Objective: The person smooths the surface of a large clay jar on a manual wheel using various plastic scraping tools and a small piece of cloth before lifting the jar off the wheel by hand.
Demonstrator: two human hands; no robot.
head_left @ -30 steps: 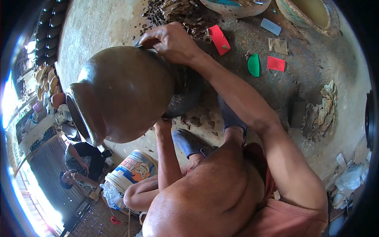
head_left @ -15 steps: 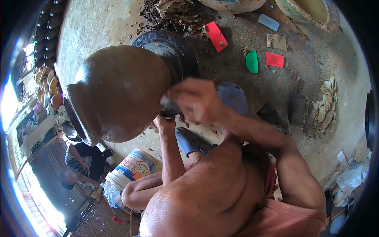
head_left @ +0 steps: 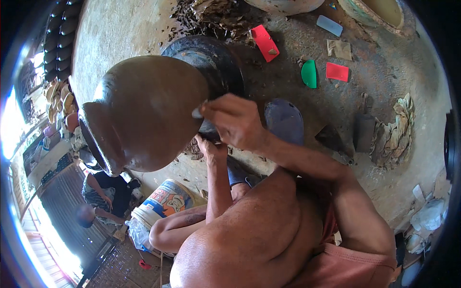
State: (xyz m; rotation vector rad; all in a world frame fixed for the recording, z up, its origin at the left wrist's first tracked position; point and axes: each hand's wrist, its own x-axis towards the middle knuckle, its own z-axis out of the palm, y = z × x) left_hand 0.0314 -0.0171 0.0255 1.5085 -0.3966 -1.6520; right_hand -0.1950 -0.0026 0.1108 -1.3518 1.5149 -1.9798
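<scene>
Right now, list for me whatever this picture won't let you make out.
All in the head view:
Inside of the clay pot: hidden by its own wall.
Pale object in the right hand: mostly covered by that hand.
What the left hand touches: blocked by the hand itself.
Pale bowl: cut off by the top edge.

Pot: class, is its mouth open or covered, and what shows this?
Open: the pot has no lid in view, and its dark inside shows.
</scene>
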